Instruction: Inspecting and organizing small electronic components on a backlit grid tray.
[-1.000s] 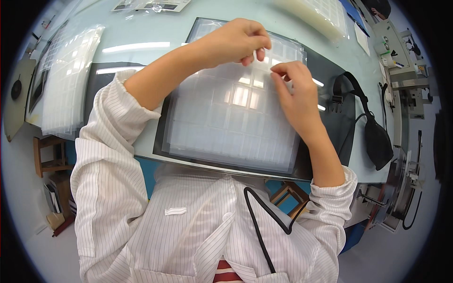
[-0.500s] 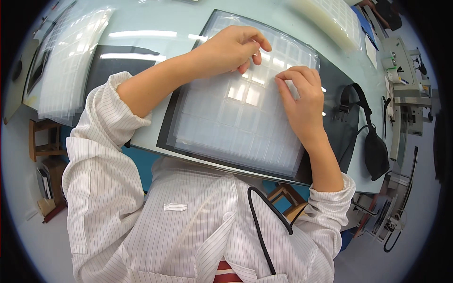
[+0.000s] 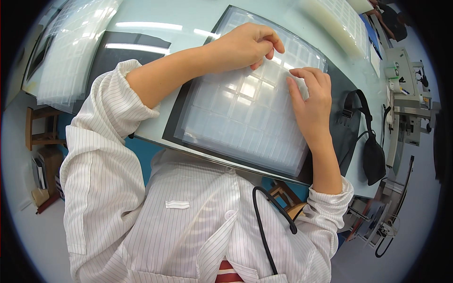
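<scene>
A stack of clear plastic sheets (image 3: pixel 226 118) marked with a grid of rectangular cells lies in front of me on a black mat (image 3: pixel 172 127). Over its far part is my left hand (image 3: pixel 250 45), fingers bent and drawn together. My right hand (image 3: pixel 312 101) is at the stack's right side, thumb and forefinger closed in a pinch. Whatever either hand holds is too thin or hidden to make out. Glare from the lights covers the middle of the top sheet.
More clear gridded sheets (image 3: pixel 71 56) are piled at the far left, and another pile (image 3: pixel 335 23) stands at the far right. A black strap with a pouch (image 3: pixel 373 160) lies on the right of the glass-topped table. At the upper right, another person (image 3: pixel 391 21) is partly visible.
The whole view has shifted slightly, with the table and stack appearing a little further right. Both hands keep nearly the same pose over the sheets.
</scene>
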A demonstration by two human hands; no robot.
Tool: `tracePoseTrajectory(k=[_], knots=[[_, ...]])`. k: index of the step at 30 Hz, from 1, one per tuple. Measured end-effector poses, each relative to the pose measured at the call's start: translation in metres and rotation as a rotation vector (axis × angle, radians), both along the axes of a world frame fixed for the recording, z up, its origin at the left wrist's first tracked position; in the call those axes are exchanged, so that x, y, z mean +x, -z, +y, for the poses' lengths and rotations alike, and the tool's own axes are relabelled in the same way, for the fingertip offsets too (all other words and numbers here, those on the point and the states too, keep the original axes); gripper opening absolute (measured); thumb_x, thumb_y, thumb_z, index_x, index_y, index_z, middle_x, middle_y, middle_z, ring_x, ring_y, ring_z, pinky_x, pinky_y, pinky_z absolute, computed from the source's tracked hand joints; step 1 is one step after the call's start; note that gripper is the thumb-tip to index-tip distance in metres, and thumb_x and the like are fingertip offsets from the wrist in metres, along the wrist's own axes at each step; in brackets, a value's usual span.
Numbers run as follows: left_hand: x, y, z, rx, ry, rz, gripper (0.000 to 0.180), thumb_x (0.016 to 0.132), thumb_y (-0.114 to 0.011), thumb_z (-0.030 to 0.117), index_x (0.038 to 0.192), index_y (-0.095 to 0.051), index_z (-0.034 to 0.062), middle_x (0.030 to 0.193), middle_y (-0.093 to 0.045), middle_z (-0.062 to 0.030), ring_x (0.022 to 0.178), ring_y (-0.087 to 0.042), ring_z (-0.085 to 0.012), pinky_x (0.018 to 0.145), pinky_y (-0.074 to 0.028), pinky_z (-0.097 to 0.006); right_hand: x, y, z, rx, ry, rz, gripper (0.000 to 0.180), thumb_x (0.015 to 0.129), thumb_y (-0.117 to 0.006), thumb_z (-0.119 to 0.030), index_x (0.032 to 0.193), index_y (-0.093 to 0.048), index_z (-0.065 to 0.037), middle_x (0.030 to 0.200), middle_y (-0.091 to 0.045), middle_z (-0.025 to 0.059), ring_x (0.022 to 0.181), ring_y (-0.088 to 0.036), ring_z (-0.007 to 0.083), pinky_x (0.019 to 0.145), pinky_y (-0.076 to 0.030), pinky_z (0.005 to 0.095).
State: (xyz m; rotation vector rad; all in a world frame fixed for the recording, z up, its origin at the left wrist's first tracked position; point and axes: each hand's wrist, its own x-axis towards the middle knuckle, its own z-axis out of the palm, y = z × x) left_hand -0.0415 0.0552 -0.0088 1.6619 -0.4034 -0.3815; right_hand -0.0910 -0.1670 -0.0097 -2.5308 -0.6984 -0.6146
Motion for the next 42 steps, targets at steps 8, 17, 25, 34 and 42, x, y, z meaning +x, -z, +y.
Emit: tracePoseTrajectory(k=[8,17,25,34,42], knots=[[-0.002,-0.001,-0.001,-0.002,-0.007,0.006,0.026,0.099,-0.047,0.011,0.114,-0.068,0.0037,0.082,-0.055,0.0018,0.061,-0.05,-0.0051,0.056,-0.04,-0.021,0.0,0.001,-0.001,-0.031,-0.023,-0.001,0.01,0.085,-0.075,-0.002,0.093,-0.069,-0.002,0.099,-0.066,0.0088,0.095,-0.059,0.0271,0.085,-0.048,0.0359],[-0.001,0.0,-0.001,0.035,0.009,-0.091,0.025,0.1,-0.059,0.024,0.111,-0.069,0.0043,0.081,-0.057,0.001,0.062,-0.05,-0.007,0.058,-0.041,-0.023,0.006,-0.002,-0.003,-0.048,-0.035,0.011,0.009,0.088,-0.072,-0.004,0.095,-0.069,-0.001,0.095,-0.065,0.0078,0.091,-0.058,0.0248,0.082,-0.047,0.0344],[-0.006,-0.009,0.008,0.017,0.125,-0.129,0.029,0.098,-0.065,0.031,0.109,-0.07,0.0047,0.088,-0.062,-0.0017,0.066,-0.054,-0.0085,0.061,-0.043,-0.023,0.007,-0.031,0.028,0.453,-0.063,0.356,0.012,0.098,-0.068,-0.009,0.102,-0.069,0.002,0.09,-0.065,0.0002,0.082,-0.057,0.0082,0.073,-0.046,0.0242],[0.01,0.003,0.026,-0.103,-0.134,-0.03,0.025,0.098,-0.048,0.008,0.111,-0.066,-0.0036,0.089,-0.066,-0.0087,0.065,-0.059,-0.0106,0.061,-0.049,-0.027,0.001,-0.001,0.033,-0.092,-0.002,0.006,0.008,0.089,-0.072,-0.005,0.097,-0.07,-0.002,0.096,-0.065,0.01,0.094,-0.061,0.0278,0.081,-0.049,0.0379],[0.007,-0.001,0.025,-0.007,-0.103,-0.002,0.023,0.102,-0.047,0.011,0.113,-0.066,0.0023,0.083,-0.061,-0.0004,0.066,-0.056,-0.006,0.059,-0.046,-0.021,0.005,0.002,0.027,-0.101,-0.037,-0.048,0.009,0.086,-0.073,-0.002,0.095,-0.07,-0.003,0.099,-0.067,0.0083,0.095,-0.06,0.0274,0.085,-0.049,0.0368]])
